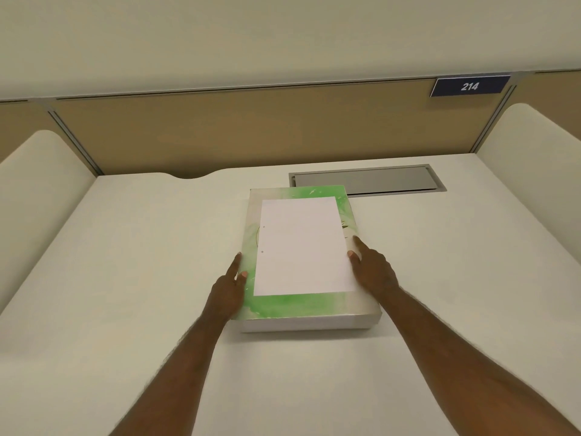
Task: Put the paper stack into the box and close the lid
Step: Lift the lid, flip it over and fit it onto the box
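Head view
Room: a study carrel, pale desk (pixel 125 278), tan back panel (pixel 251 130), white side screens.
Desk fittings: a grey cable hatch (pixel 367 180) set in near the back edge, right of middle.
Writing: a dark plate (pixel 470 86) on the panel's upper right reads "214"; nothing readable on the box.
Box: green-and-white box (pixel 283 305), lid down, lying about mid-desk with its far right corner just overlapping the hatch; long axis runs away from the person.
Paper: white paper (pixel 300 247) lies flat on the lid, same long axis, two punch holes at its left edge. Thickness cannot be judged.
Left hand: left hand (pixel 228 289) open, fingers spread along the box's left edge, gripping nothing.
Right hand: right hand (pixel 372 272) open, thumb touching the paper's right edge, forefinger on the lid.
Key relation: paper sits between the hands, just ahead of both; the right is nearer it. Probably it must come off before the lid can lift.
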Available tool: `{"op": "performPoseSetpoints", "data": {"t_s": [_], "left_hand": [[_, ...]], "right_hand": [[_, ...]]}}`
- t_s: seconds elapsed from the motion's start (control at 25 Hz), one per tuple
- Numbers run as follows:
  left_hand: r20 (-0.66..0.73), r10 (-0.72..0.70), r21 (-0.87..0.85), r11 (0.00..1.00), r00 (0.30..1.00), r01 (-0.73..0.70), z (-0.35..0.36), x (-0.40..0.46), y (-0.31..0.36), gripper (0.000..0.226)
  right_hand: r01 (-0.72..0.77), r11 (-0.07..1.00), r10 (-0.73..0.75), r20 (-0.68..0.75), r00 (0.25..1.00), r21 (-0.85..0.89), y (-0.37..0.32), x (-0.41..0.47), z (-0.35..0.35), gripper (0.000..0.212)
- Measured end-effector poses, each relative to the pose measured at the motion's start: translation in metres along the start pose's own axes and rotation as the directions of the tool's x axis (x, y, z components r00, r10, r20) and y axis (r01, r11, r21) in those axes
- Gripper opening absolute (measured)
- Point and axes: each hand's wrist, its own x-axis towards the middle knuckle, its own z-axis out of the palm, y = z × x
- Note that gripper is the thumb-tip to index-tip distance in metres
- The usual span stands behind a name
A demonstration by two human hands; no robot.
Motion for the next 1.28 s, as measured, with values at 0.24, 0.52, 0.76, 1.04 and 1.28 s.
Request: {"op": "performPoseSetpoints", "data": {"t_s": [0.24, 0.52, 0.76, 1.04, 1.28], "left_hand": [[0.066, 0.044, 0.128, 0.990, 0.997, -0.052, 0.008, 0.003, -0.006, 0.057], [0.109, 0.063, 0.242, 0.966, 0.992, -0.088, 0.009, 0.008, 0.001, 0.063], [0.145, 0.047, 0.271, 0.959, 0.988, -0.086, 0.005, 0.016, 0.011, 0.067], [0.160, 0.178, 0.565, 0.790, 0.971, -0.238, 0.000, 0.051, 0.030, 0.070], [0.202, 0.213, 0.620, 0.727, 0.956, -0.293, 0.002, 0.077, 0.043, 0.074]], "right_hand": [[0.057, 0.996, -0.055, 0.038, 0.998, -0.067, 0.000, -0.013, 0.004, 0.052], [0.134, 0.967, -0.111, 0.112, 0.987, -0.219, -0.004, -0.015, 0.001, 0.057], [0.144, 0.963, -0.106, 0.175, 0.979, -0.227, -0.004, -0.003, 0.005, 0.062], [0.269, 0.854, -0.237, 0.128, 0.963, -0.445, -0.022, 0.018, 0.014, 0.063], [0.308, 0.857, -0.248, 0.195, 0.949, -0.414, -0.039, 0.038, 0.017, 0.067]]}}
